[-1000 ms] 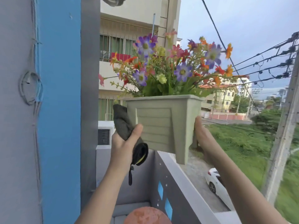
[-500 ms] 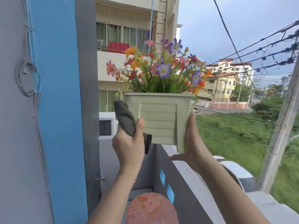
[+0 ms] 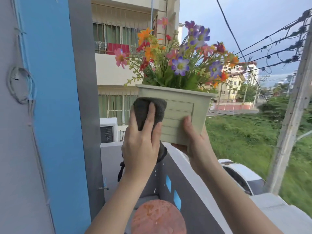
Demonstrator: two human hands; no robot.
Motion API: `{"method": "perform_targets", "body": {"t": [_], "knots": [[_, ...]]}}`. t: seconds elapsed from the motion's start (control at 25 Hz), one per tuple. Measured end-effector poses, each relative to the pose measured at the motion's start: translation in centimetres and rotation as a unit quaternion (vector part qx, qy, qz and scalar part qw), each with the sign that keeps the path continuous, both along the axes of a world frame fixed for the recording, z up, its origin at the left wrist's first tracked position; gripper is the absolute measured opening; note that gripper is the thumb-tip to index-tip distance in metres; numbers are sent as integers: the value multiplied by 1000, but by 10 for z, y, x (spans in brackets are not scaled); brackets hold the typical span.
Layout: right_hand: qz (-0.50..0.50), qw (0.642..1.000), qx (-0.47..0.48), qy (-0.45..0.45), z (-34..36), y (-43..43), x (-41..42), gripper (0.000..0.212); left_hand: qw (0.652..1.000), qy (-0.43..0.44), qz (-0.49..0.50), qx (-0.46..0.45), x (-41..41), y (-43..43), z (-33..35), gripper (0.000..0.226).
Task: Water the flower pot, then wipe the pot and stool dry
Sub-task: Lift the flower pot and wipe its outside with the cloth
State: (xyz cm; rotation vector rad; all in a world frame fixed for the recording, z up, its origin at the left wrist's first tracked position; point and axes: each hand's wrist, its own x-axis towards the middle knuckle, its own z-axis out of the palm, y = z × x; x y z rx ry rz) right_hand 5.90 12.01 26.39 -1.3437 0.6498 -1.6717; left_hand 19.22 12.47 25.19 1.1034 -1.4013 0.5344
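A pale green square flower pot (image 3: 179, 115) full of colourful flowers (image 3: 180, 65) is held up in the air over the balcony wall. My right hand (image 3: 195, 141) grips it from below at its lower right corner. My left hand (image 3: 143, 141) presses a dark grey cloth (image 3: 148, 112) flat against the pot's left front face. The cloth's tail hangs below my left palm. A round reddish stool top (image 3: 158, 218), wet with drops, sits at the bottom of the view under my arms.
A grey balcony wall (image 3: 199, 188) with blue openings runs from the middle to the lower right. A blue and grey pillar (image 3: 55, 115) stands close on the left. A white car (image 3: 243, 173), grass and a utility pole (image 3: 290, 119) lie beyond.
My left hand has moved the cloth from beside the pot's left edge onto its front face. The pot has shifted right and turned a little. Drops fall under the pot.
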Motion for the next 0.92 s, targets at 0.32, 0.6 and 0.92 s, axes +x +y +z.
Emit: {"method": "perform_targets", "body": {"t": [0.32,0.6,0.92], "knots": [[8,1000,9,2,2,1,-10,69,992,-104,73,-12,5,-3,-32,36],[9,1000,9,-9,18,0,-30,60,970,-211,79,-97,18,-22,-64,71],[6,1000,4,-11,10,-1,-39,49,966,180,-175,59,21,-6,6,43]]}}
